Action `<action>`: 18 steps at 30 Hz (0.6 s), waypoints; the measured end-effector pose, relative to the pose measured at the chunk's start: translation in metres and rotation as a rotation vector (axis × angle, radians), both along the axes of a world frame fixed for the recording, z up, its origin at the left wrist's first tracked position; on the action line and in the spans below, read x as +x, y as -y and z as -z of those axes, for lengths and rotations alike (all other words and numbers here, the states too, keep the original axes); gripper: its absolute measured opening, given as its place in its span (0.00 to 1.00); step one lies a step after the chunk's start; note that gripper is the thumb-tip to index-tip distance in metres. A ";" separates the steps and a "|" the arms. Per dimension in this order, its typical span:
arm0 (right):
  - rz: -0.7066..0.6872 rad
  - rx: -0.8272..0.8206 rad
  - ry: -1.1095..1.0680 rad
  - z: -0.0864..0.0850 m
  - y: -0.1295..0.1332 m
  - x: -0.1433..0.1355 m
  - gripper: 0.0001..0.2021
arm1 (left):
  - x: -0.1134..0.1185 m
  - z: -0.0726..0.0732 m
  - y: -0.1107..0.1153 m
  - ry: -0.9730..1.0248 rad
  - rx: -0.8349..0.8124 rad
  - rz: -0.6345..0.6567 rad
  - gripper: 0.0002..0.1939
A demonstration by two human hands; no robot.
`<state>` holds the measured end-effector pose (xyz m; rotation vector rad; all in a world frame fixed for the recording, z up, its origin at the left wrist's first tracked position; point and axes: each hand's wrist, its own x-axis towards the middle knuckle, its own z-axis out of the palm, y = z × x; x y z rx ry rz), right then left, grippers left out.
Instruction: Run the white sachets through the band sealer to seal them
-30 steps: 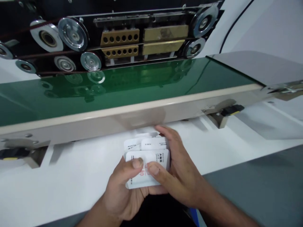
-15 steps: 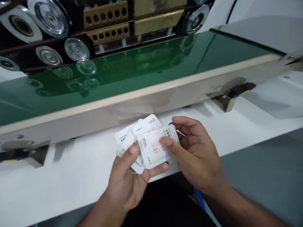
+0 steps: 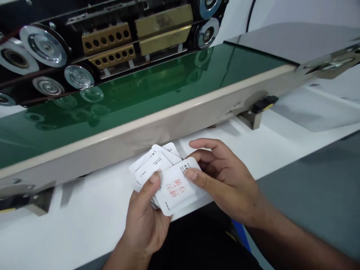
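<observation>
Several small white sachets (image 3: 153, 165) with rounded corners and black print lie fanned in my left hand (image 3: 149, 213), its thumb pressed on top of them. Over their right side lies a single white sachet (image 3: 176, 189) with red characters in its middle. My right hand (image 3: 222, 176) pinches that sachet at its upper right corner, thumb on the printed face and a finger behind it. The other right fingers are loosely curled. My left fingers are mostly hidden under the stack.
Beyond my hands runs a green conveyor belt (image 3: 135, 101) with a beige side rail (image 3: 174, 116). Metal rollers (image 3: 43, 45) and brass blocks (image 3: 108, 37) of a machine stand behind it. Black knobs (image 3: 264, 104) on brackets jut from the rail. A white tabletop (image 3: 90, 210) lies below.
The camera view has shifted, so the machine sits further left. The front sachet has slid down and left against the fan, and more sachets show behind it. Both hands still hold sachets.
</observation>
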<state>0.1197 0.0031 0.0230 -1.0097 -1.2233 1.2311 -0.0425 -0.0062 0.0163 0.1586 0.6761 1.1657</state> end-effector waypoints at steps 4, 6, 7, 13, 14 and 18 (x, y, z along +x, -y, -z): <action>0.109 -0.019 -0.080 -0.004 -0.008 0.010 0.20 | 0.002 -0.004 0.000 -0.018 -0.005 -0.007 0.37; 0.124 0.018 -0.029 -0.010 -0.011 0.015 0.21 | 0.004 -0.007 0.002 -0.060 0.003 0.002 0.40; 0.117 0.040 0.016 -0.013 -0.012 0.017 0.20 | 0.005 -0.008 0.003 -0.078 0.002 0.007 0.42; 0.240 0.138 0.039 -0.027 -0.019 0.000 0.20 | 0.009 -0.008 0.008 -0.115 0.008 0.047 0.44; 0.296 0.152 0.004 -0.025 -0.018 -0.006 0.21 | 0.010 -0.007 0.008 -0.122 0.012 0.046 0.44; 0.386 0.233 0.144 -0.004 -0.002 -0.027 0.25 | 0.011 0.000 0.008 -0.163 -0.078 0.004 0.46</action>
